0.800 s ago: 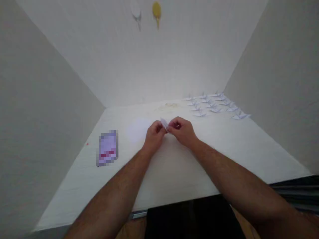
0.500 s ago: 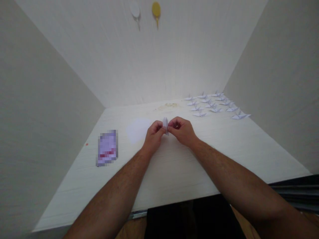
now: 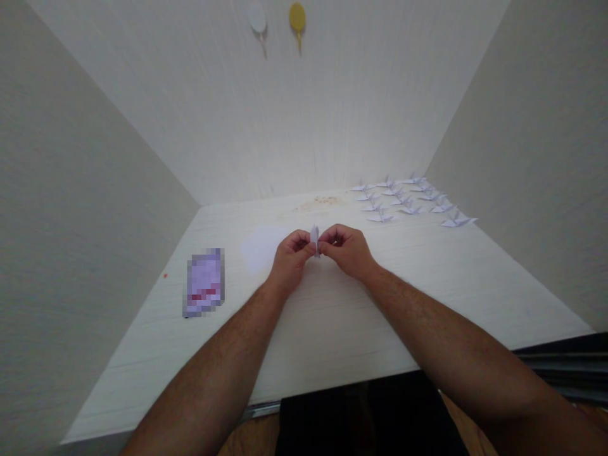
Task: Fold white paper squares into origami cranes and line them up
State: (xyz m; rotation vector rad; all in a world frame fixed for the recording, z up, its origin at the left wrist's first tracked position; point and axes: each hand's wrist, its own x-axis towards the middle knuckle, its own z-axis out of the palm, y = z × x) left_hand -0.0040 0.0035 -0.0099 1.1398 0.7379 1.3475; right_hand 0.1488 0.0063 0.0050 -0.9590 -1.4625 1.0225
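A small folded piece of white paper (image 3: 314, 239) stands upright between my two hands, just above the white table (image 3: 332, 316). My left hand (image 3: 291, 259) pinches it from the left with closed fingers. From the right, my right hand (image 3: 346, 248) pinches the same piece, fingers curled. Both forearms reach in from the near edge. How the paper is folded is too small to make out.
Several small white folded paper cranes (image 3: 408, 201) lie in rows at the table's far right. A flat white sheet (image 3: 260, 248) lies left of my hands, and a blurred purple packet (image 3: 204, 282) further left. White walls enclose three sides; two spoon-shaped things (image 3: 278, 22) hang on the back wall.
The folded paper has turned from a tilt to upright between my fingers. Both hands have stayed in the same spot.
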